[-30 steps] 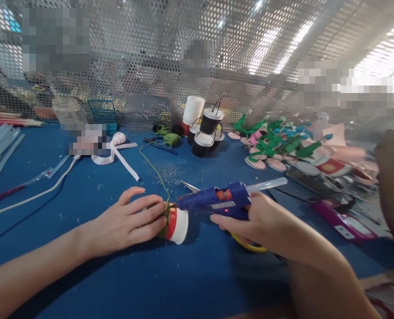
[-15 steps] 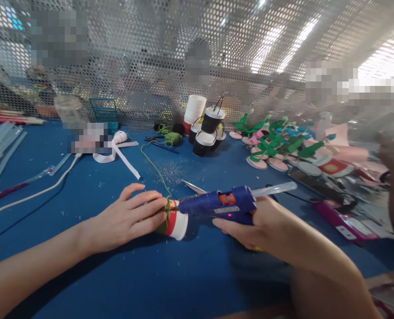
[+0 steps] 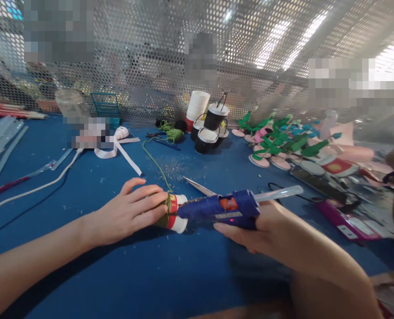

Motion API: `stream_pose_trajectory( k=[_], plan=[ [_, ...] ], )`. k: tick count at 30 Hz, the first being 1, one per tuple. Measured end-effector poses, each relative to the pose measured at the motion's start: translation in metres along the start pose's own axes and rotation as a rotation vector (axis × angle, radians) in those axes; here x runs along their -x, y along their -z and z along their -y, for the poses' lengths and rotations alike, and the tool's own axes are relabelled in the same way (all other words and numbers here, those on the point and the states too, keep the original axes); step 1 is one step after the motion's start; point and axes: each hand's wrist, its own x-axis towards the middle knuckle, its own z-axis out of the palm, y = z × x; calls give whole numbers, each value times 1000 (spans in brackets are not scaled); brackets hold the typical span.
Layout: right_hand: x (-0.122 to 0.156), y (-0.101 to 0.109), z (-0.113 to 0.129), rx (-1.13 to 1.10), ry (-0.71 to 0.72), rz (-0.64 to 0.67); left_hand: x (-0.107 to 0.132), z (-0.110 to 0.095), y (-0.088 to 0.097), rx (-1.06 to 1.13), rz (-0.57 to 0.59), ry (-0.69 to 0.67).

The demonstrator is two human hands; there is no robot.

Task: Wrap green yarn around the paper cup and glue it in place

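A paper cup point(image 3: 182, 225), white with a red and yellow band, lies on its side with green yarn wound around its far-left part. My left hand point(image 3: 125, 217) is wrapped over the yarn-covered end, hiding much of it. My right hand point(image 3: 266, 228) grips a blue hot glue gun point(image 3: 205, 210), a clear glue stick point(image 3: 278, 193) poking out of its back and a red light lit on its side. The gun's nozzle is at the cup's red band, by the yarn's edge; whether it touches I cannot tell. From the cup a green yarn strand point(image 3: 158, 166) runs back to a yarn ball point(image 3: 175, 134).
Behind the gun lies a pointed metal blade point(image 3: 198, 185), perhaps scissors. Stacked white cups point(image 3: 198, 105) and black-wrapped cups point(image 3: 206, 141) stand at the back. Green paper plants point(image 3: 273, 144) crowd the right, near a purple box point(image 3: 345, 223). White ribbon point(image 3: 128, 157) and clear glue sticks point(image 3: 4, 141) lie left.
The cup has turned and shifted slightly under my left hand, its rim end moving away from me. The glue gun's nozzle stays at the band. The whole view has shifted a little.
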Motion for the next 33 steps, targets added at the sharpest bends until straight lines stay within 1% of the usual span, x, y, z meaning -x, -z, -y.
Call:
stream_pose_trajectory(
  k=[4, 9, 11, 22, 26, 33],
  plan=[
    [-2, 1, 2, -30, -12, 10, -1, 0, 0, -25, -5, -6],
    [-6, 2, 5, -171, -90, -14, -3, -1, 3, -48, -8, -26],
    [-7, 3, 5, -188, -114, -33, -4, -2, 3, -58, -11, -38],
    [-15, 4, 5, -74, -125, -25, -5, -4, 6, -80, -20, -48],
    [-12, 3, 3, -97, -102, -29, -4, -4, 5, -69, -30, -53],
    [-13, 5, 7, -86, -143, -32, -4, -4, 4, -53, -35, -53]
  ],
)
